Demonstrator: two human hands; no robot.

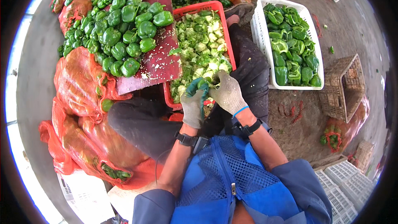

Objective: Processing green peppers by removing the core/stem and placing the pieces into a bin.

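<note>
Over the near end of a red crate [233, 58], my two gloved hands meet at a small green bell pepper [202, 84]. The fingers of my left hand [194, 101], in a grey glove with green fingertips, are wrapped round it. My right hand [227, 92], in a pale dusty glove, closes on the pepper's right side; its fingertips are partly hidden. Pale pepper cores and green scraps [199, 43] fill the crate below. Left of it, a heap of whole green bell peppers [112, 35] lies on a red board [163, 54] strewn with seeds.
A white crate [271, 81] of opened green peppers stands to the right. Red mesh sacks [78, 79] crowd the left side. A brown slatted crate [331, 99] lies on its side at the right, and white crates [344, 178] stand at the lower right.
</note>
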